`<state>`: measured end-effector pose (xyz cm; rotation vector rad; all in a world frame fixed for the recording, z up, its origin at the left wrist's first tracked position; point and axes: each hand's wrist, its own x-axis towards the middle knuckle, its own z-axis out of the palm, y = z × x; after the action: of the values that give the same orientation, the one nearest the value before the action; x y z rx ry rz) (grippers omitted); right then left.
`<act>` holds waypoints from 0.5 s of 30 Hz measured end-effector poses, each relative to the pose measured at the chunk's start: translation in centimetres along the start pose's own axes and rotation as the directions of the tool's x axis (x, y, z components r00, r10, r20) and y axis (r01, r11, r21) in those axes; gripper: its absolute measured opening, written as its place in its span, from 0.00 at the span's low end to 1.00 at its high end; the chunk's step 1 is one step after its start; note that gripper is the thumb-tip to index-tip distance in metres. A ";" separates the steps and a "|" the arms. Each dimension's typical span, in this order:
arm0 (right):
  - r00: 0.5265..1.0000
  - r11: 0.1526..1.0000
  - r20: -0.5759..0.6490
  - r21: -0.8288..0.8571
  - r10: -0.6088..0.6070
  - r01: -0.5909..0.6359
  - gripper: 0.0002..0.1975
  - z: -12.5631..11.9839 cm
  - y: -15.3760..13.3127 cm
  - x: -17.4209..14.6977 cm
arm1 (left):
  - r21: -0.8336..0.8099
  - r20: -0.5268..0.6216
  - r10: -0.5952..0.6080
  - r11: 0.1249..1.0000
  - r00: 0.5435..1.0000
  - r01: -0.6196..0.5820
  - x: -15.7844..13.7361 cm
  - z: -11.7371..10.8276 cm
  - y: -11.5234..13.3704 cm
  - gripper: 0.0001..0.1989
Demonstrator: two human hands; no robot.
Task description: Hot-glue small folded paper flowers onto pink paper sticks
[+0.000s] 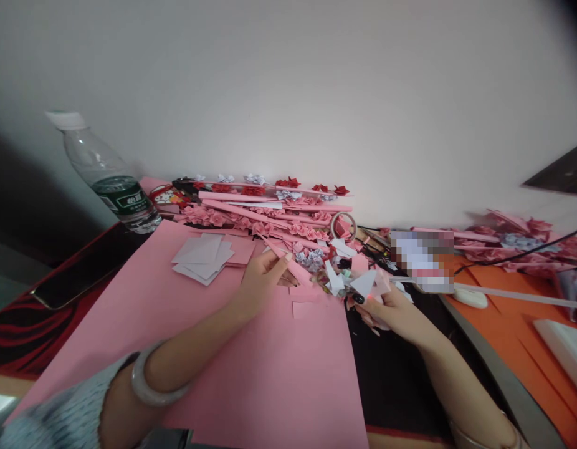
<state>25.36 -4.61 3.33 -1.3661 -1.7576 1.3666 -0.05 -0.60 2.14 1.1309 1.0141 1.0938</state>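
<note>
My left hand [263,277] pinches a strip of folded pink paper [295,268] between thumb and fingers, above a large pink sheet [270,374]. To the right, my right hand [391,312] is closed around something I cannot make out. A round black part [358,299] and a small red glow show by its fingers. White and pink paper scraps [335,280] crowd in front of that hand and hide part of it. Small pink paper pieces [307,309] lie on the sheet between my hands. White paper squares [204,255] sit stacked left of my left hand.
Along the wall lie pink paper rolls [251,209] with pink, red and white folded flowers [253,187]. A roll of tape [343,226] stands among them. A water bottle [115,181] and a dark phone [76,274] are at left. A blurred-screen phone [422,262] and white mouse [470,297] are at right.
</note>
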 end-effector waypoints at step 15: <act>0.978 0.968 -0.199 0.225 -0.067 0.112 0.21 -0.9 1.2 -0.1 | -0.075 -0.004 -0.013 0.997 1.000 0.013 0.6 -0.5 -0.3 0.14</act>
<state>26.61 -4.39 2.59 -1.2283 -1.4637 1.3027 -0.39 0.07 1.76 1.0611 0.9748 1.1152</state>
